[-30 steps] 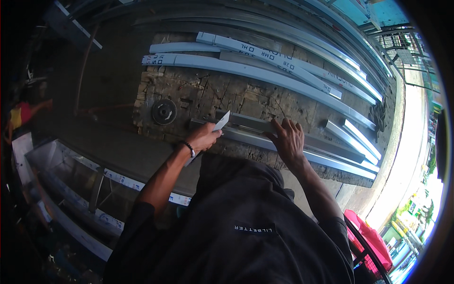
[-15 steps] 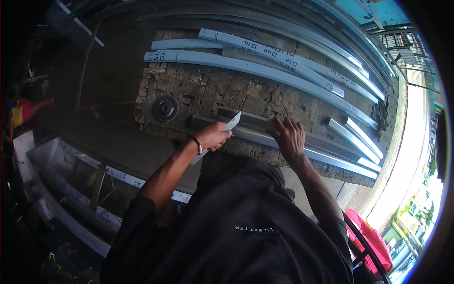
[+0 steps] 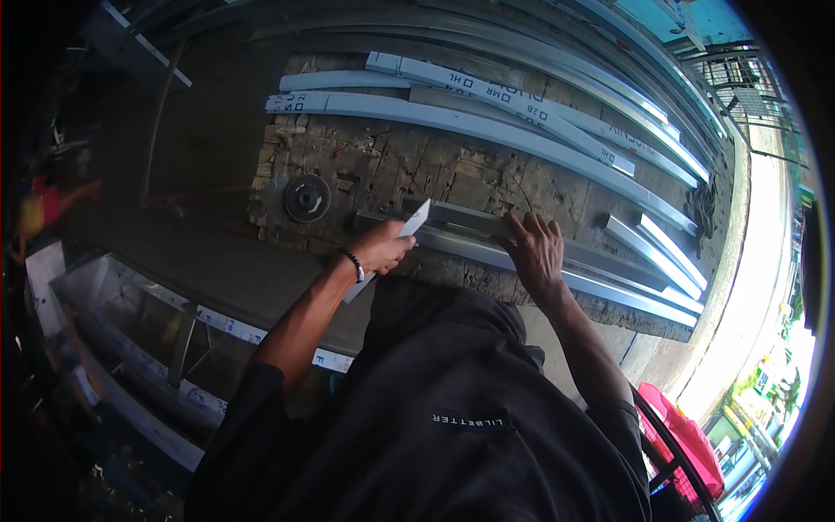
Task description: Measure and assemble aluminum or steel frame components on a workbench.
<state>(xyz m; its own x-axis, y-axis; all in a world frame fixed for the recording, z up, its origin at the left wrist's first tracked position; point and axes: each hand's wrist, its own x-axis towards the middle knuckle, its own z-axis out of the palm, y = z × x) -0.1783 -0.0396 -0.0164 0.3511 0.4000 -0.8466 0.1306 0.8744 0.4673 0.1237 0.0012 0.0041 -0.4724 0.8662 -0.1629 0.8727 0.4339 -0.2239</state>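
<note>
My left hand [image 3: 379,249] is closed around a short, flat metal strip [image 3: 419,217] with a slanted end. The strip stands at an angle, and its lower end shows below my fist. Under and beside this hand runs a long silver metal tube [image 3: 474,249] along the near edge of the wooden workbench [image 3: 365,157]. A darker grey metal bar [image 3: 465,217] lies just beyond it. My right hand [image 3: 536,252] bends its fingers over the grey bar, thumb at its near side. The grip under the fingers is partly hidden.
A dark grinding disc [image 3: 307,198] lies at the bench's left. Several long tubes [image 3: 452,118] cover the far side, and short pieces [image 3: 648,248] lie at right. A metal frame [image 3: 183,344] stands at lower left. Another person [image 3: 43,213] is at far left.
My left hand has shifted a little to the left, carrying the flat strip with it. The right hand stays over the grey bar, almost unmoved.
</note>
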